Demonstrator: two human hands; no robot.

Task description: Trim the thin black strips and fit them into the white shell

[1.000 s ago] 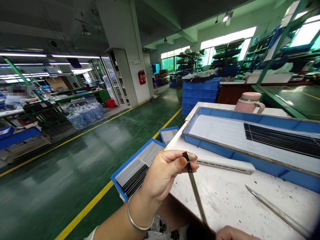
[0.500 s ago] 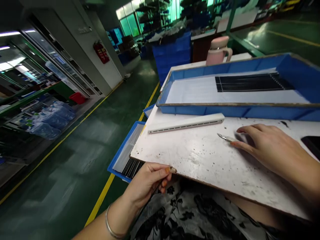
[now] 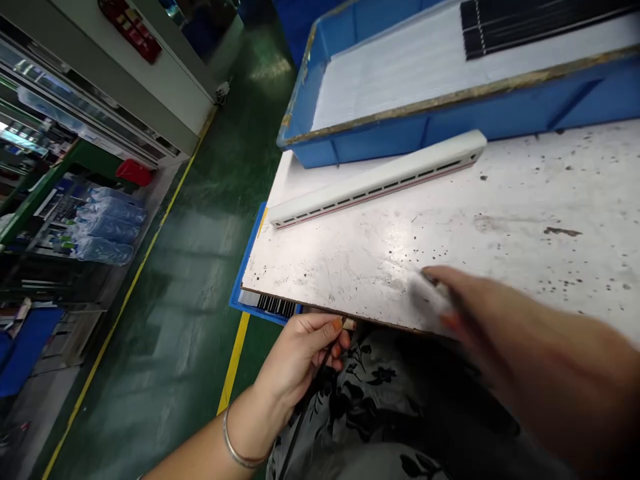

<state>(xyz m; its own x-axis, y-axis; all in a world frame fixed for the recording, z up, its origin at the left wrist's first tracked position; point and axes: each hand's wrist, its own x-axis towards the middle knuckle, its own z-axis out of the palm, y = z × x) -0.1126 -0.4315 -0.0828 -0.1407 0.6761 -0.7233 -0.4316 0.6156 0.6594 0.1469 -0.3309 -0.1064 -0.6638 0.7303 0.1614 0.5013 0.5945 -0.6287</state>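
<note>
My left hand [image 3: 305, 347] is closed at the table's near edge, thumb and fingers pinching a thin black strip [image 3: 295, 433] that hangs down over my lap. A pale cover shows at one of its fingertips. My right hand [image 3: 515, 333], smeared by motion, is over the front part of the white table [image 3: 350, 260]. From its fingers juts a blurred silvery craft knife [image 3: 427, 293], pointing left. Farther back, a long white slotted plastic bar [image 3: 375, 180] lies slantwise on the table, apart from both hands.
Behind the bar stands a blue tray [image 3: 380, 140] lined with white sheet, with black strips [image 3: 540, 27] in it. Another blue tray [image 3: 250, 307] with black strips is below the table's left edge. Bottles in clear wrap [image 3: 110, 227] sit across the green floor [image 3: 185, 267].
My right hand has picked the craft knife up from the table and come nearer to my left hand, which keeps its pinch. The view has tilted downward.
</note>
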